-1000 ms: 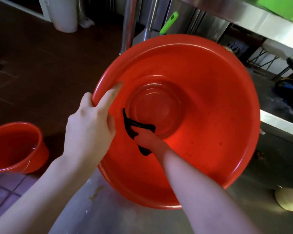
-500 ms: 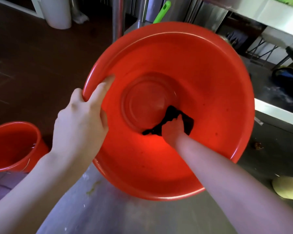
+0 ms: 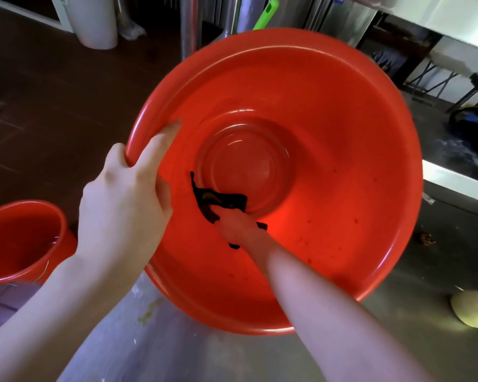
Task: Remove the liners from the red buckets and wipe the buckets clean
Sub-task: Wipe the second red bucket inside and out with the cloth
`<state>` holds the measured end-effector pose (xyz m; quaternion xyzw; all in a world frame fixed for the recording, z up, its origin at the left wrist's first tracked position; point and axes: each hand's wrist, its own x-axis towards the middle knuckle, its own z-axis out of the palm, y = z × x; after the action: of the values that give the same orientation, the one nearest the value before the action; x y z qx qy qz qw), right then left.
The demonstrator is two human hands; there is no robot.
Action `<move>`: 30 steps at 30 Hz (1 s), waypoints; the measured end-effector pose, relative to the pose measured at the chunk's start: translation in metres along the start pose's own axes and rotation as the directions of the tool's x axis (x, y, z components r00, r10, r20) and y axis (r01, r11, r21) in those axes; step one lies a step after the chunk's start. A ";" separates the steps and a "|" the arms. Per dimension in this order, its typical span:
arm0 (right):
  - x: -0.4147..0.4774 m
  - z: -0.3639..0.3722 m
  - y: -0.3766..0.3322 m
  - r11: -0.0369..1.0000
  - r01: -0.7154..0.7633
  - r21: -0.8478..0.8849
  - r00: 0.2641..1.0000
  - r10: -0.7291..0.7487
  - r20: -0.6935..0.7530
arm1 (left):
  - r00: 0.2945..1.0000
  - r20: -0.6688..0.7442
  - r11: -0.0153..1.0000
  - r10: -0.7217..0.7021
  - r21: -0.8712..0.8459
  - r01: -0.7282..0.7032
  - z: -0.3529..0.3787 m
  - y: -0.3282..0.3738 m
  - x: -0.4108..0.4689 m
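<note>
A large red bucket [image 3: 342,150] stands tilted toward me on a steel table, its round bottom in full view. My left hand [image 3: 122,205] grips its left rim, thumb inside, fingers over the edge. Reaching deep inside, my right hand [image 3: 236,226] presses a dark cloth [image 3: 215,201] against the lower left edge of the bucket's bottom. Small dark specks dot the inner wall on the right. No liner shows in this bucket. A second, smaller red bucket [image 3: 20,241] sits on the floor at the lower left.
The steel table [image 3: 177,351] carries a yellowish smear near the bucket and a pale round object [image 3: 472,310] at its right edge. Behind the bucket are metal posts, a green handle [image 3: 265,15] and a white bin [image 3: 94,20]. A steel shelf [image 3: 453,183] lies to the right.
My right hand has swept the cloth from the lower right of the bucket's bottom to its lower left. My left hand keeps its hold on the rim.
</note>
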<state>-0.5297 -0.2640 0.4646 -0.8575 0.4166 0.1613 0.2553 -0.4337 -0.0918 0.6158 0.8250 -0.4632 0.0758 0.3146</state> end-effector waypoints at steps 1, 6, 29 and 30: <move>-0.004 -0.004 0.007 0.997 -0.013 -0.074 1.000 0.015 0.016 | 1.000 -0.001 1.000 -0.001 0.006 0.001 0.000 -0.001 0.000; -0.023 -0.039 0.051 0.750 -0.213 -0.627 0.975 0.204 -0.088 | 0.996 0.065 0.997 -0.064 -0.048 0.068 0.000 -0.005 -0.002; 0.064 -0.078 0.013 0.770 0.200 -0.605 0.820 -0.470 -0.327 | 0.996 0.063 0.987 -0.060 -0.143 0.068 0.007 -0.007 -0.005; 0.062 -0.060 0.009 0.759 0.237 -0.607 0.828 -0.484 -0.282 | 0.996 0.064 0.988 -0.061 -0.139 0.070 0.007 -0.008 -0.005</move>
<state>-0.4957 -0.3425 0.4809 -0.9726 0.2198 0.0304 -0.0701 -0.4308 -0.0897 0.6043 0.8173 -0.4492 0.0076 0.3607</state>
